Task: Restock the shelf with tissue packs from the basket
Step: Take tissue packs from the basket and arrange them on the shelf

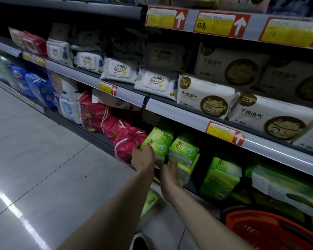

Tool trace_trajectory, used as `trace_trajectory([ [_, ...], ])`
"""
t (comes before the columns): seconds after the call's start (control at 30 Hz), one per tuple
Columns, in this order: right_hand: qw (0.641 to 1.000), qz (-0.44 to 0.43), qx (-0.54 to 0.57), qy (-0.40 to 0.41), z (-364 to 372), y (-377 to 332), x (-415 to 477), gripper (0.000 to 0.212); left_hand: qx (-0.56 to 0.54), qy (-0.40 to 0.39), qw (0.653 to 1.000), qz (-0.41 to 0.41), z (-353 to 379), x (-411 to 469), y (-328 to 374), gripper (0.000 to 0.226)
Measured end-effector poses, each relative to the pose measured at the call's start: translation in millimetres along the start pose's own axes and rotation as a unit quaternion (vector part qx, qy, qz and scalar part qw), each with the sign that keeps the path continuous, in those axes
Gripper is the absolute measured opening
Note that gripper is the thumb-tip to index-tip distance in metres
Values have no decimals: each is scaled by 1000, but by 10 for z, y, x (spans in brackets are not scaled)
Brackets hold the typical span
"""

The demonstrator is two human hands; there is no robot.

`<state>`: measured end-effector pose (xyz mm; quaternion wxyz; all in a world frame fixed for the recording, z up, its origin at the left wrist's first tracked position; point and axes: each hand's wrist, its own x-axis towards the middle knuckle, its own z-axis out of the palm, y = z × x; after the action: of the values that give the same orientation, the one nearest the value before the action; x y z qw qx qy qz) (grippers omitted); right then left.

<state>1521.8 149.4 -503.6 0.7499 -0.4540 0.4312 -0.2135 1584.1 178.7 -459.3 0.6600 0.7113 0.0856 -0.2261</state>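
My forearms are bare right to the picture's edge, as are my left hand [143, 157] and right hand [169, 171]. Left of the red basket [271, 231] shows my dark, pale-rimmed shoe [140, 241].

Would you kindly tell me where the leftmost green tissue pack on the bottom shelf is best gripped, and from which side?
Take the leftmost green tissue pack by its lower front end, coming from the aisle. The pink drawstring bag crowds its left, a second green pack sits close on its right, and the shelf edge overhangs it, so only the front face is free.
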Motion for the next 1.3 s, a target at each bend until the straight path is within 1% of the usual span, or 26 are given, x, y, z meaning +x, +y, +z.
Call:
trace_trajectory([
  [0.07,999,-4,-41,4,-21,4,41,69,-2,-6,1000,1,55,-73,51,57],
  [0.1,998,-6,-61,10,-31,19,72,69,-2,-12,1000,1,84,-96,58,62],
  [0.17,995,-14,-99,19,-35,-14,40,57,6,-33,999,-5,120,-140,73,73],
  [0.23,993,-33,-111,30,-50,-9,39,46,8,-66,998,-13,153,-132,71,82],
  [0.3,988,-56,-137,40,-80,56,98,41,21,-108,994,-19,192,-123,61,92],
  [0.33,986,-60,-152,46,-98,97,145,47,41,-125,991,-21,225,-99,48,97],
  [0.4,985,-56,-154,56,-122,121,172,67,78,-146,986,-14,290,-45,1,107],
  [0.43,984,-53,-157,61,-130,117,151,65,92,-145,985,-3,325,-6,-50,110],
  [0.5,983,-66,-159,69,-157,66,69,42,97,-136,986,15,394,89,-189,113],
  [0.57,983,-61,-157,71,-215,60,69,20,87,-117,989,23,408,64,-217,108],
  [0.7,982,-65,-155,87,-230,30,82,5,103,-86,991,-6,379,-172,31,100],
  [0.77,983,-66,-148,86,-204,0,85,5,86,-83,993,-11,390,-157,44,99],
  [0.8,984,-64,-145,79,-195,-15,87,11,68,-84,994,-2,395,-138,39,98],
  [0.87,985,-60,-148,60,-203,-49,84,26,50,-94,994,20,392,-75,-26,86],
  [0.9,982,-65,-169,45,-208,-83,60,28,56,-104,993,25,388,-67,-52,82],
  [0.93,978,-68,-194,27,-220,-113,35,32,66,-119,990,25,375,-80,-62,83],
  [1.0,971,-57,-232,-1,-251,-144,10,46,85,-140,986,26,340,-148,-36,90],
  [1.03,967,-50,-248,-12,-260,-174,-8,42,87,-146,985,28,331,-181,-18,93],
  [1.1,959,-33,-280,-18,-276,-190,9,13,94,-151,984,20,308,-206,9,101],
  [1.13,957,-30,-288,-21,-290,-190,24,9,101,-156,982,17,297,-203,10,103],
  [1.2,950,-29,-308,-32,-329,-176,10,17,118,-167,979,25,260,-176,-10,100],
  [1.27,946,-29,-320,-43,-373,-191,-78,40,125,-169,977,39,180,-175,4,89],
  [1.3,944,-28,-326,-44,-404,-191,-125,47,127,-165,977,40,134,-167,8,84],
])
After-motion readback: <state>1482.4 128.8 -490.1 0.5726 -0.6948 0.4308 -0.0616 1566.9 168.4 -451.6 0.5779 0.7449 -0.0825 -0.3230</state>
